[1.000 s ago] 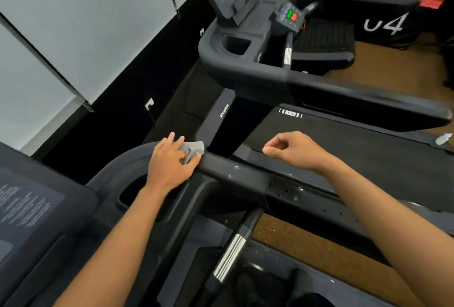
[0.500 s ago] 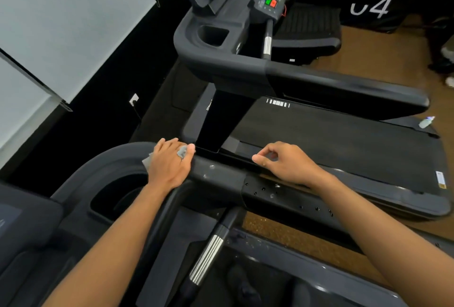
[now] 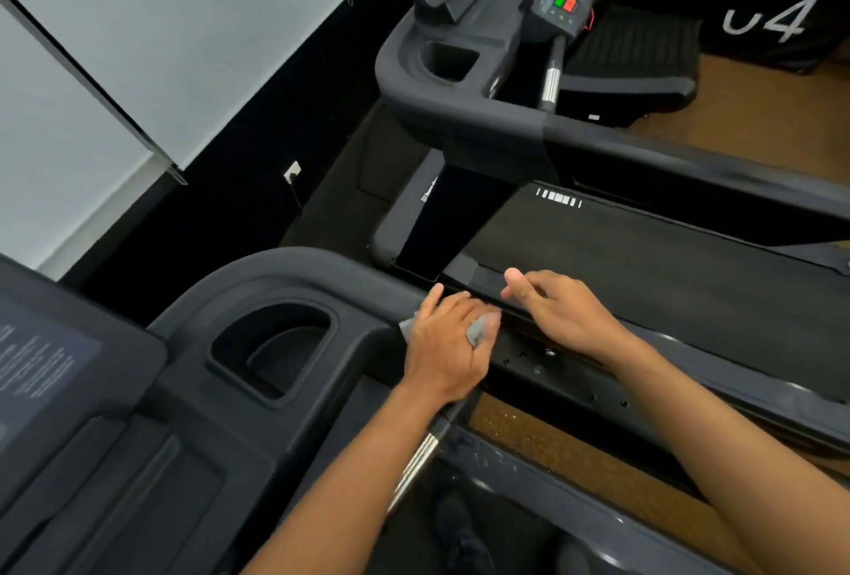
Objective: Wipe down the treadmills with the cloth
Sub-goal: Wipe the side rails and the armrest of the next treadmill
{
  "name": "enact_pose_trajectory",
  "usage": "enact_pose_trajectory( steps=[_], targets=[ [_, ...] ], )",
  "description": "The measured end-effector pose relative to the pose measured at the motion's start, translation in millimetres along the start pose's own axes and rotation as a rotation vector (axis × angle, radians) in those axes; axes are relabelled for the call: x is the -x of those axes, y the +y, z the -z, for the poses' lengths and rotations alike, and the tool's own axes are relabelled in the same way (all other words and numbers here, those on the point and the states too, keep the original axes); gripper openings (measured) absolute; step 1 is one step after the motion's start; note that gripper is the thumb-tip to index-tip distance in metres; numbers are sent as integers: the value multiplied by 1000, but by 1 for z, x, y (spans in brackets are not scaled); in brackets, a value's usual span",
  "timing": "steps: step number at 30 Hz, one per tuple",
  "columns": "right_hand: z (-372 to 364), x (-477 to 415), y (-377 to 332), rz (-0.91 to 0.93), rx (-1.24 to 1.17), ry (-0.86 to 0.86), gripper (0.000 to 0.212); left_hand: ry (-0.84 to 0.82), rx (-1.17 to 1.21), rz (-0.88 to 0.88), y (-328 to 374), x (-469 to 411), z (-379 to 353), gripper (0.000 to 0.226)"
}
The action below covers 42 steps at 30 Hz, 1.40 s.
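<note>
Cloth [image 3: 478,331] — atop treadmill rail [image 3: 322,262] edge

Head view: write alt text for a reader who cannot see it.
A person's left hand holds a crumpled grey cloth against the dark side rail of the near treadmill, just past its cup holder. The empty right hand sits close beside it. A second treadmill stands beyond, with green and red buttons.

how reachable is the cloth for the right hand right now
Probably yes: the right hand is close beside the cloth with nothing between them, though the left hand covers most of it.
</note>
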State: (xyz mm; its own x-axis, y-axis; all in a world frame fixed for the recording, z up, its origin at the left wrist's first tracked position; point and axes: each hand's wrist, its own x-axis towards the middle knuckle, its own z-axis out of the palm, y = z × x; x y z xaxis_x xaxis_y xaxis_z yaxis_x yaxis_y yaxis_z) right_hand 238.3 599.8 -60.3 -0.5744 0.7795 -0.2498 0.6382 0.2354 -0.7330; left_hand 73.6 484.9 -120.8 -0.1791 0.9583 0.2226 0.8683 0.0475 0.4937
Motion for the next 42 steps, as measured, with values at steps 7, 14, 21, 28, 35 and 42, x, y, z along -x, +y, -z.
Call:
enact_pose_trajectory(
  steps=[7,14,21,28,35,42],
  targets=[
    [3,22,5,-78,-28,6,61,-99,-292,403,-150,-47,78,69],
    [24,55,41,-110,97,54,39,-105,-270,457,-65,-47,61,54],
    [43,75,68,-133,62,114,38,-94,-175,233,31,-14,-7,57],
    [58,101,87,-36,18,279,25,-54,-182,174,88,2,-44,51],
    [84,140,122,2,-3,303,29,-13,-194,232,153,17,-79,58],
    [105,156,136,58,-10,234,26,56,519,447,192,29,-70,40]
  ],
)
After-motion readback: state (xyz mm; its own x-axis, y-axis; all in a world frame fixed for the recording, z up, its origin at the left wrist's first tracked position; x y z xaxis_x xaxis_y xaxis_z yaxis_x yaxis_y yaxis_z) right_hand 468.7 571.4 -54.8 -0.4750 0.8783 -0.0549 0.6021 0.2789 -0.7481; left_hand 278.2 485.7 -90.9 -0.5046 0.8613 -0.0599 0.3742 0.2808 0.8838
